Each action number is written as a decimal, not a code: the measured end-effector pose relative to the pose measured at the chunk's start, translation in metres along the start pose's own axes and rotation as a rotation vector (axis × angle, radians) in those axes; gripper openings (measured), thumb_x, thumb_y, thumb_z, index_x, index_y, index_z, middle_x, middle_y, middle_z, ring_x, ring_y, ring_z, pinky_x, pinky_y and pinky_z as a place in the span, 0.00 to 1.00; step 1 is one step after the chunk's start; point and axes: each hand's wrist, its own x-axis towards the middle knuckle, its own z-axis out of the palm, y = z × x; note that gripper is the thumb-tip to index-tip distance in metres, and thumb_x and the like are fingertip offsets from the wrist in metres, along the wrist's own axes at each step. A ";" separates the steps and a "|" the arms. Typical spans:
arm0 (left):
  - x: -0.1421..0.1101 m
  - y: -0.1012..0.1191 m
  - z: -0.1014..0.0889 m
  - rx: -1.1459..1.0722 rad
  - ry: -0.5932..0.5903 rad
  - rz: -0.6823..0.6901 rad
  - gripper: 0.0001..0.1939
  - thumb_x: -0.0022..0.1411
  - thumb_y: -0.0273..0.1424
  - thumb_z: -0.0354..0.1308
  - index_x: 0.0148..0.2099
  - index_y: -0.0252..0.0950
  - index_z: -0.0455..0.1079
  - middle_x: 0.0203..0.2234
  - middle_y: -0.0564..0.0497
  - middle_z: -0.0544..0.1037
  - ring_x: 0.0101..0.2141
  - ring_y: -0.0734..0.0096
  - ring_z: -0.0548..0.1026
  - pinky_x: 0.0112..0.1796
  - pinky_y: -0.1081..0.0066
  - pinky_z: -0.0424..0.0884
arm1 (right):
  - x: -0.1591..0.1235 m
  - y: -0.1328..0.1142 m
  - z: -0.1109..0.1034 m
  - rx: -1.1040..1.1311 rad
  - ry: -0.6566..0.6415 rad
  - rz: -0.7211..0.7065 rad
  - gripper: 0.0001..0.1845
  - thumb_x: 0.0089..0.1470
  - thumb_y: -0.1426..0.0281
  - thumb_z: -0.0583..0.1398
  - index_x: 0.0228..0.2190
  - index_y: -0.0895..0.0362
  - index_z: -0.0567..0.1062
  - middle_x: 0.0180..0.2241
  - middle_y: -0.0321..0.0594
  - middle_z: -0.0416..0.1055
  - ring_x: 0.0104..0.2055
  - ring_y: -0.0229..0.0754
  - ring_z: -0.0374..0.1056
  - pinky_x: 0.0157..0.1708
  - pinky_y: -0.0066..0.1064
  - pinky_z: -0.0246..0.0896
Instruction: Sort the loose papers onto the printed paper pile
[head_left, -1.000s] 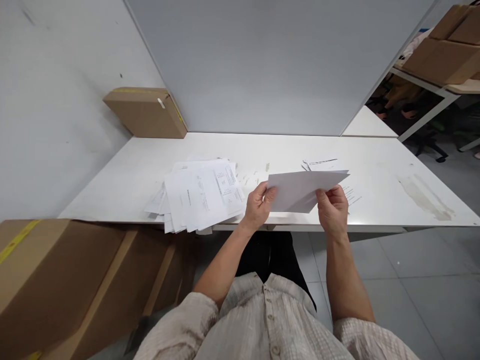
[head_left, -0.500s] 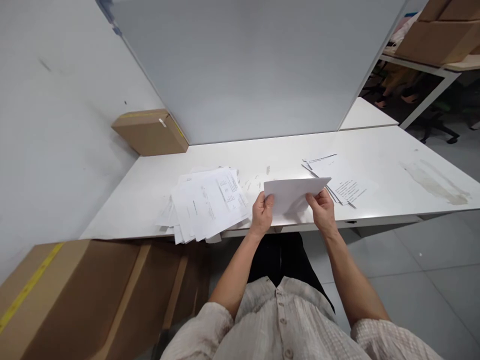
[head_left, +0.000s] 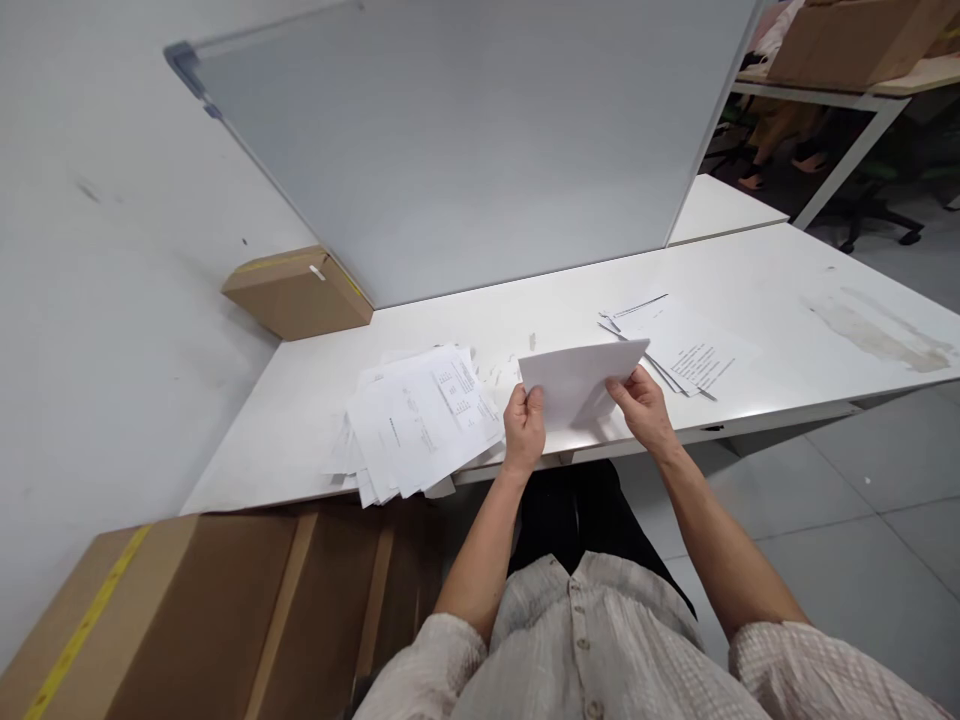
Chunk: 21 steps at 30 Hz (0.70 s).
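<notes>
My left hand (head_left: 524, 428) grips the left side of some white paper (head_left: 574, 385), thumb on the near face. On the opposite side, my right hand (head_left: 640, 405) pinches the same paper with thumb and fingers. It stands tilted up over the desk's front edge; whether it is one sheet or several I cannot tell. To the left lies a messy pile of printed papers (head_left: 420, 425), its near corners jutting past the edge. Beyond my right hand is a smaller fanned stack of printed papers (head_left: 686, 345), partly hidden by the held paper.
The white desk (head_left: 780, 300) has a grey smear at its right. A whiteboard (head_left: 480, 150) stands along its back edge. A cardboard box (head_left: 300, 292) sits in the far left corner. Large cartons (head_left: 202, 610) stand below left. Another table (head_left: 832, 95) and a person's feet appear back right.
The view has tilted and shifted slightly. Both hands keep the paper in nearly the same pose, and the two paper piles look unchanged.
</notes>
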 end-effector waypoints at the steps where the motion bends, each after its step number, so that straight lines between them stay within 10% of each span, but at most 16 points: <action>1: 0.000 0.003 0.001 -0.005 0.011 0.006 0.22 0.61 0.47 0.52 0.25 0.37 0.53 0.19 0.58 0.52 0.21 0.79 0.53 0.25 0.75 0.56 | -0.001 -0.003 -0.002 -0.014 -0.018 0.009 0.17 0.48 0.56 0.62 0.37 0.53 0.71 0.35 0.38 0.73 0.37 0.42 0.69 0.38 0.34 0.65; 9: -0.004 0.004 -0.005 -0.119 -0.048 -0.142 0.17 0.66 0.42 0.47 0.51 0.37 0.64 0.38 0.46 0.74 0.36 0.72 0.74 0.39 0.69 0.71 | -0.031 -0.020 -0.049 -0.014 0.212 0.237 0.13 0.45 0.60 0.64 0.32 0.53 0.73 0.28 0.34 0.73 0.29 0.37 0.68 0.28 0.27 0.64; 14: -0.001 -0.020 -0.012 0.292 -0.159 -0.034 0.17 0.68 0.32 0.42 0.55 0.38 0.64 0.50 0.43 0.71 0.50 0.65 0.70 0.51 0.60 0.67 | -0.066 -0.006 -0.082 -0.025 0.163 0.652 0.16 0.39 0.62 0.67 0.30 0.55 0.73 0.25 0.35 0.74 0.24 0.39 0.69 0.23 0.28 0.64; 21: 0.006 -0.052 -0.008 0.638 -0.323 0.146 0.25 0.61 0.19 0.39 0.56 0.35 0.64 0.55 0.43 0.68 0.57 0.64 0.63 0.58 0.56 0.60 | -0.069 0.009 -0.067 -0.085 0.063 0.731 0.15 0.39 0.61 0.65 0.28 0.57 0.72 0.23 0.35 0.73 0.22 0.39 0.68 0.21 0.28 0.61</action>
